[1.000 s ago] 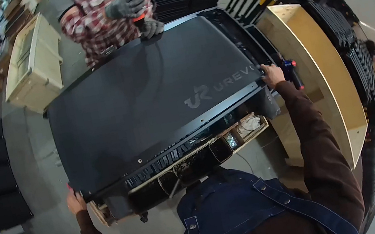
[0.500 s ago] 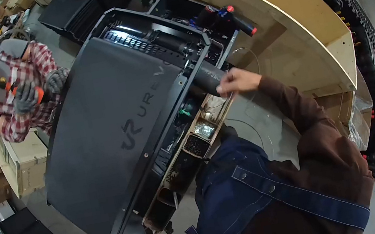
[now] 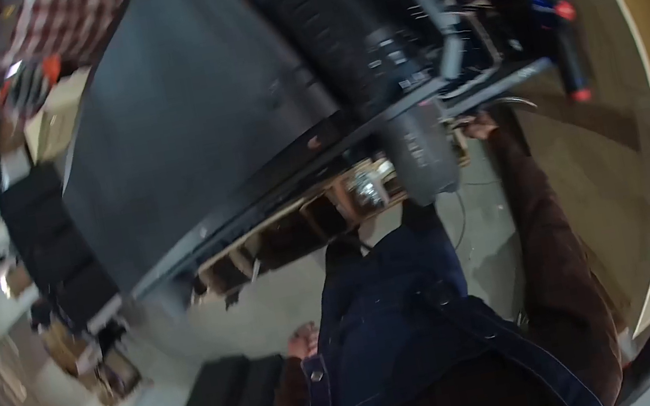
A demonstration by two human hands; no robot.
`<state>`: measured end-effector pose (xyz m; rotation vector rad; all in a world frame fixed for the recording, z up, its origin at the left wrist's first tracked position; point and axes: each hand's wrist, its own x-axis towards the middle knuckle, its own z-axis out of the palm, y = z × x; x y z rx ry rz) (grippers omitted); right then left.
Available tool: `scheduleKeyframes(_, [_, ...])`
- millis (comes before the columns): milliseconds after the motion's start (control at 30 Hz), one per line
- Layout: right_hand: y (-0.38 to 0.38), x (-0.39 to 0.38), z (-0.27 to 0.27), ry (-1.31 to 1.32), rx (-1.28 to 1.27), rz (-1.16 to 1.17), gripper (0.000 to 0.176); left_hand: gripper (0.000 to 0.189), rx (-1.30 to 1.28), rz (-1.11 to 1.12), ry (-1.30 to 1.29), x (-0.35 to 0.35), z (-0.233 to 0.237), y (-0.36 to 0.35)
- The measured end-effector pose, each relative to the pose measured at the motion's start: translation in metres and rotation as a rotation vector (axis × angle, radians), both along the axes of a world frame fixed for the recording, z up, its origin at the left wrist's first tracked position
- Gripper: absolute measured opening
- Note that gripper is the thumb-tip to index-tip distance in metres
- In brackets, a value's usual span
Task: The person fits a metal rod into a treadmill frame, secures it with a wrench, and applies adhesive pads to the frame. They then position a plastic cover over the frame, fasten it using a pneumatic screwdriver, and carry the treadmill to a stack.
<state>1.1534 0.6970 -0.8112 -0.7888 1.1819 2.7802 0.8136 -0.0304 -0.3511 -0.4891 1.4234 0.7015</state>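
Wooden tray (image 3: 272, 223) beside the big black panel (image 3: 188, 114) in front of me, shiny bits (image 3: 367, 189) inside.
Right hand (image 3: 481, 126)'s by the tray's far end, left hand (image 3: 304, 342)'s beside my blue apron (image 3: 381, 297); can't tell if either's gripping.

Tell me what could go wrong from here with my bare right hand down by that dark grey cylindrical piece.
Your right hand is near the dark grey cylindrical piece and a grey metal bar, so knuckles might get scraped.

The long tan wooden compartment tray sits close in front of you; a bump could spill its small shiny pieces.

The black, red-ended tool near the bar's end could perhaps get knocked.
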Motion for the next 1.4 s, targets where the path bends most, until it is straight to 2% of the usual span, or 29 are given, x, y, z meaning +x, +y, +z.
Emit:
scheduleKeyframes(33, [0.035, 0.032, -0.003, -0.049, -0.002, 0.388, 0.039, 0.038, -0.181, 0.078, 0.119, 0.012, 0.014, 0.012])
scheduleKeyframes(67, [0.018, 0.008, 0.005, -0.451, 0.163, 0.159, 0.027, 0.039, -0.356, 0.155, 0.221, 0.011, 0.027, 0.047])
scheduleKeyframes(100, [0.029, -0.008, 0.102, -0.212, 0.938, 0.411, 0.022, 0.03, -0.361, 0.226, 0.354, 0.014, 0.039, 0.072])
scheduleKeyframes(133, [0.034, -0.002, 0.061, -0.512, 0.514, 0.201, 0.022, 0.032, -0.364, 0.226, 0.342, 0.009, 0.036, 0.072])
scheduleKeyframes(167, [0.037, 0.015, 0.064, -0.47, 0.512, 0.247, 0.022, 0.034, -0.357, 0.209, 0.317, 0.006, 0.032, 0.068])
scheduleKeyframes(300, [0.042, 0.062, 0.089, -0.504, 2.278, 1.33, 0.02, 0.019, -0.323, 0.176, 0.466, -0.019, 0.013, 0.061])
scheduleKeyframes(333, [0.043, 0.071, 0.114, -0.495, 2.305, 1.337, 0.02, 0.014, -0.337, 0.153, 0.545, -0.029, 0.005, 0.058])
scheduleKeyframes(433, [0.015, 0.074, 0.225, -0.8, 1.611, 0.521, 0.043, 0.014, -0.361, 0.148, 0.748, -0.08, -0.023, 0.042])
scheduleKeyframes(500, [-0.04, 0.038, 0.335, -1.261, 1.622, 0.479, 0.044, 0.015, -0.383, 0.05, 0.963, -0.118, -0.056, 0.027])
scheduleKeyframes(533, [-0.052, 0.038, 0.36, -1.325, 1.529, 0.451, 0.044, 0.015, -0.402, -0.029, 1.098, -0.136, -0.079, 0.017])
scheduleKeyframes(567, [-0.065, 0.044, 0.385, -1.384, 1.434, 0.416, 0.045, 0.015, -0.375, -0.008, 1.085, -0.155, -0.092, 0.014])
scheduleKeyframes(633, [-0.094, 0.053, 0.424, -1.257, 1.305, 0.123, 0.047, 0.019, -0.459, -0.337, 1.25, -0.191, -0.114, 0.013])
scheduleKeyframes(667, [-0.109, 0.048, 0.442, -1.274, 1.333, 0.111, 0.047, 0.019, -0.429, -0.319, 1.243, -0.206, -0.116, 0.018])
scheduleKeyframes(733, [-0.156, 0.035, 0.484, -1.135, 1.316, -0.092, 0.051, 0.027, -0.486, -0.532, 1.265, -0.226, -0.112, 0.027])
scheduleKeyframes(767, [-0.177, 0.026, 0.502, -1.15, 1.343, -0.106, 0.051, 0.027, -0.454, -0.518, 1.262, -0.231, -0.122, 0.023])
scheduleKeyframes(833, [-0.212, 0.004, 0.534, -1.151, 1.122, -0.202, 0.051, 0.033, -0.313, -0.712, 1.24, -0.238, -0.14, 0.012])
scheduleKeyframes(867, [-0.229, -0.015, 0.545, -1.184, 1.075, -0.232, 0.052, 0.033, -0.289, -0.69, 1.245, -0.242, -0.145, 0.01])
scheduleKeyframes(933, [-0.25, -0.027, 0.551, -1.155, 1.117, -0.266, 0.047, 0.029, -0.26, -0.758, 1.229, -0.244, -0.151, 0.002])
scheduleKeyframes(967, [-0.264, -0.047, 0.564, -1.083, 1.188, -0.206, 0.042, 0.029, -0.241, -0.749, 1.231, -0.244, -0.153, -0.004])
scheduleKeyframes(1033, [-0.269, -0.049, 0.558, -0.917, 1.229, -0.258, 0.041, 0.029, -0.106, -0.747, 1.254, -0.251, -0.155, -0.013])
scheduleKeyframes(1067, [-0.283, -0.079, 0.575, -0.766, 1.237, -0.267, 0.038, 0.022, -0.082, -0.732, 1.39, -0.252, -0.149, -0.017])
scheduleKeyframes(1100, [-0.292, -0.102, 0.584, -0.742, 1.28, -0.316, 0.039, 0.014, -0.034, -0.713, 1.529, -0.248, -0.144, -0.02])
scheduleKeyframes(1167, [-0.3, -0.14, 0.608, -0.73, 1.347, -0.393, 0.039, 0.009, 0.159, 0.181, 1.196, -0.249, -0.242, -0.044])
scheduleKeyframes(1233, [-0.303, -0.171, 0.624, -0.645, 1.409, -0.462, 0.039, 0.016, 0.089, -0.026, 1.212, -0.246, -0.218, -0.034])
scheduleKeyframes(1300, [-0.297, -0.208, 0.634, -0.518, 1.514, -0.495, 0.038, 0.014, 0.297, 0.131, 0.784, -0.232, -0.105, 0.024])
scheduleKeyframes(1367, [-0.305, -0.257, 0.647, -0.474, 1.572, -0.472, 0.036, 0.02, 0.62, 0.303, 0.506, -0.206, -0.043, 0.072])
scheduleKeyframes(1400, [-0.312, -0.284, 0.656, -0.457, 1.572, -0.453, 0.036, 0.024, 0.692, 0.311, 0.427, -0.193, -0.008, 0.096])
